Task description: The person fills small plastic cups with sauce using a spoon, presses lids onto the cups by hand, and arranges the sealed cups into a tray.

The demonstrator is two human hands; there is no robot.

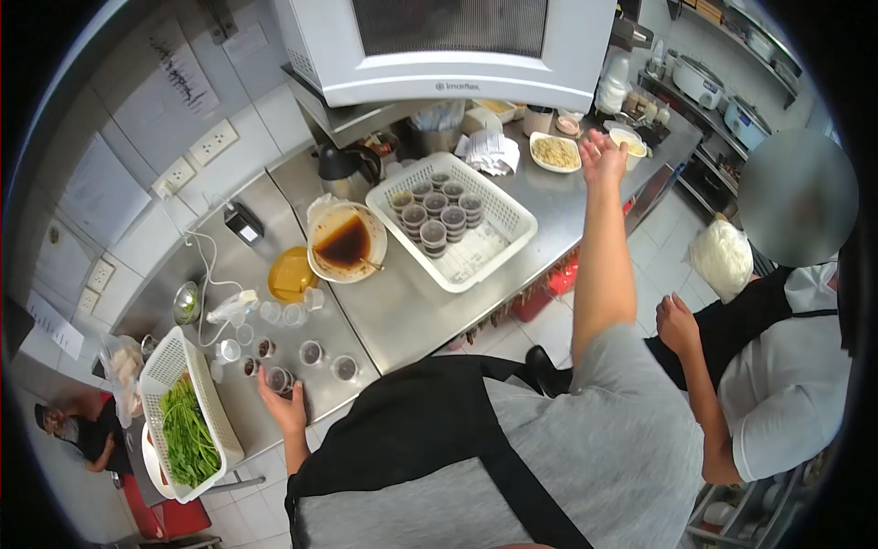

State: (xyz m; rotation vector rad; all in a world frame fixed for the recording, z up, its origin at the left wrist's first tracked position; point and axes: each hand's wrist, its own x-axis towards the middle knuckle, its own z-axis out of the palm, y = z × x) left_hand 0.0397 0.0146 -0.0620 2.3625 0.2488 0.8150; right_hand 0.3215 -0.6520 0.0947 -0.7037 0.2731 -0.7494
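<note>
My left hand [285,403] is closed round a small clear cup of dark sauce [280,380] at the front edge of the steel counter. Beside it stand more small cups, two of them [312,352] to its right, and several clear empty ones [293,314] behind. My right hand [604,157] is raised at the end of an outstretched arm, fingers apart and holding nothing, near a white bowl of chopped food [555,153]. A white basket [503,247] holds stacked filled cups. Left of it sits a bowl of brown sauce [343,240] with a utensil in it.
A basket of green vegetables [224,430] sits at the left end. A microwave [448,91] overhangs the back. At the right, a co-worker [777,366] stands close, holding a white bag [720,258]. Another person [87,435] is at the far left.
</note>
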